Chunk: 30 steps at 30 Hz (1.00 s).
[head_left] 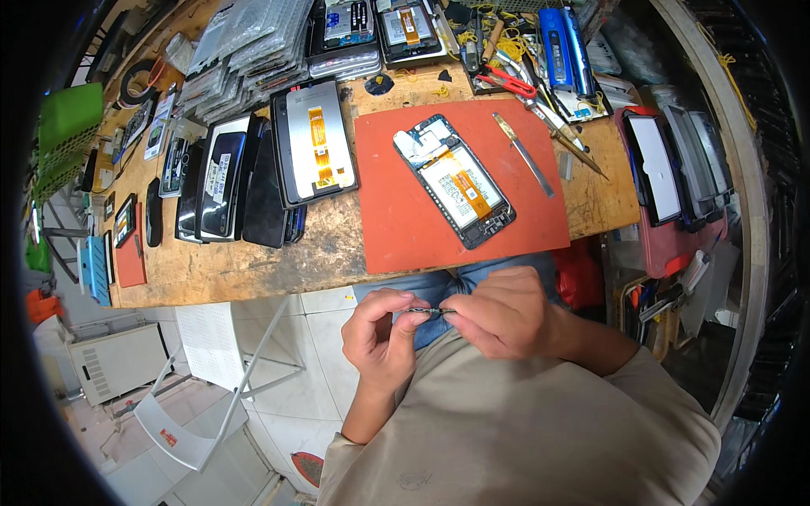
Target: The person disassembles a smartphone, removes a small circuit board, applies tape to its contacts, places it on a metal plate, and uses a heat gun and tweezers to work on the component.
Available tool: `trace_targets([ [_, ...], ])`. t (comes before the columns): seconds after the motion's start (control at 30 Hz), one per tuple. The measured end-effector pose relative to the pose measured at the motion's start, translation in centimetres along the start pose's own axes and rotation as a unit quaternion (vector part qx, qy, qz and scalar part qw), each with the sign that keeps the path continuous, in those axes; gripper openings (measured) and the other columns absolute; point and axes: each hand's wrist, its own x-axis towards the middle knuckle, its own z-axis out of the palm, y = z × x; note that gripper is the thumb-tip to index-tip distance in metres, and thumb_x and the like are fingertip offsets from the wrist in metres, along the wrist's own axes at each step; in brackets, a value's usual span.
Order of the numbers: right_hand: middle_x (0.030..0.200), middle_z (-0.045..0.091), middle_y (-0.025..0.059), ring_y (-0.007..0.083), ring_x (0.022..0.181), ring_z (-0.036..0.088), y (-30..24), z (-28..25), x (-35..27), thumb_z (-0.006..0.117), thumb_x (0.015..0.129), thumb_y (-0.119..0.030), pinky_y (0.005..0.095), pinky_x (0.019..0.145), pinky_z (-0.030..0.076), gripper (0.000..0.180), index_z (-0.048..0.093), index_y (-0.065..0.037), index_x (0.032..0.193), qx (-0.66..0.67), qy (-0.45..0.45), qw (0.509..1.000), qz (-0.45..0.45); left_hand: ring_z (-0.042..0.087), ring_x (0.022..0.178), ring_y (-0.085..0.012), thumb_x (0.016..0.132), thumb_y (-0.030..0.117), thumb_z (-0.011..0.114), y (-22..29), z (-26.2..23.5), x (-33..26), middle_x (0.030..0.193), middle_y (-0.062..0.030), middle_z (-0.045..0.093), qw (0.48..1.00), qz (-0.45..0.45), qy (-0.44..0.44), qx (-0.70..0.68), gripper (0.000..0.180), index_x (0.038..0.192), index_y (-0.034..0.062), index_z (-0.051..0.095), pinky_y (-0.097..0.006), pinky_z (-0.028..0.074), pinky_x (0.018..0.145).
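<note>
One small part (434,310), long axis sideways

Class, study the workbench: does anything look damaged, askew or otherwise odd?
Yes: the wooden bench is blotched with dark marks left of the red mat, so its surface looks worn. On the mat, a phone lies slanted, its insides bare.

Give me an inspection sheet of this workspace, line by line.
Surface: scuffed brown wooden bench, flat orange-red mat.
Job's things: opened black rectangular phone on the mat; small thin dark part, details unclear.
Clutter: stacked clear plastic packets, slim silver metal tool.
Hands: left hand and right hand pinch the part.
Cables: flat orange ribbon over the phone's battery.
Surroundings: white chair, pale tiled floor.
</note>
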Motion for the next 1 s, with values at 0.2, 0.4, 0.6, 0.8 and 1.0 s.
trace_targets([
  [0.2, 0.064, 0.054, -0.0048, 0.0001, 0.057, 0.041, -1.6, -1.5, 0.2, 0.066, 0.105, -0.018, 0.0260, 0.050, 0.031, 0.023, 0.072, 0.001, 0.094, 0.364, -0.088, 0.823, 0.427, 0.073, 0.090, -0.0216, 0.092, 0.004, 0.082, -0.1, -1.1, 0.6, 0.105, -0.0174, 0.074, 0.991, 0.014, -0.105, 0.080, 0.028, 0.114, -0.0072, 0.070, -0.032, 0.060, 0.079],
  [0.4, 0.065, 0.051, -0.0080, -0.0013, 0.060, 0.038, -1.5, -1.3, -0.1, 0.061, 0.109, -0.022, 0.0239, 0.052, 0.028, 0.031, 0.072, 0.003, 0.094, 0.409, -0.075, 0.787, 0.456, 0.075, 0.090, -0.0215, 0.092, 0.004, 0.081, -0.8, -0.2, 0.6, 0.103, -0.0170, 0.076, 0.996, -0.020, -0.086, 0.031, 0.027, 0.116, -0.0067, 0.072, -0.031, 0.058, 0.079],
  [0.6, 0.065, 0.051, -0.0067, -0.0007, 0.059, 0.039, -2.1, -0.8, -0.8, 0.061, 0.109, -0.021, 0.0246, 0.051, 0.030, 0.027, 0.070, 0.001, 0.096, 0.404, -0.038, 0.798, 0.446, 0.073, 0.088, -0.0196, 0.094, 0.001, 0.077, -0.8, -0.4, 0.4, 0.101, -0.0163, 0.075, 0.996, -0.004, -0.077, 0.032, 0.023, 0.115, -0.0067, 0.071, -0.030, 0.057, 0.077],
  [0.8, 0.062, 0.046, -0.0064, -0.0004, 0.058, 0.037, -2.2, -0.1, -0.8, 0.065, 0.106, -0.013, 0.0256, 0.050, 0.029, 0.019, 0.062, -0.001, 0.091, 0.351, -0.016, 0.862, 0.365, 0.070, 0.084, -0.0171, 0.094, 0.000, 0.077, -0.5, -0.3, 0.6, 0.100, -0.0152, 0.074, 0.996, 0.019, -0.080, 0.045, 0.021, 0.114, -0.0058, 0.071, -0.028, 0.055, 0.072],
  [1.0, 0.059, 0.042, -0.0048, 0.0011, 0.055, 0.033, -2.1, -0.4, -1.1, 0.068, 0.103, -0.011, 0.0280, 0.049, 0.027, 0.021, 0.060, -0.002, 0.085, 0.299, -0.035, 0.891, 0.339, 0.069, 0.080, -0.0183, 0.094, 0.003, 0.077, -0.7, -0.2, 0.3, 0.094, -0.0145, 0.073, 0.995, 0.009, -0.071, 0.064, 0.016, 0.106, -0.0059, 0.072, -0.029, 0.054, 0.069],
])
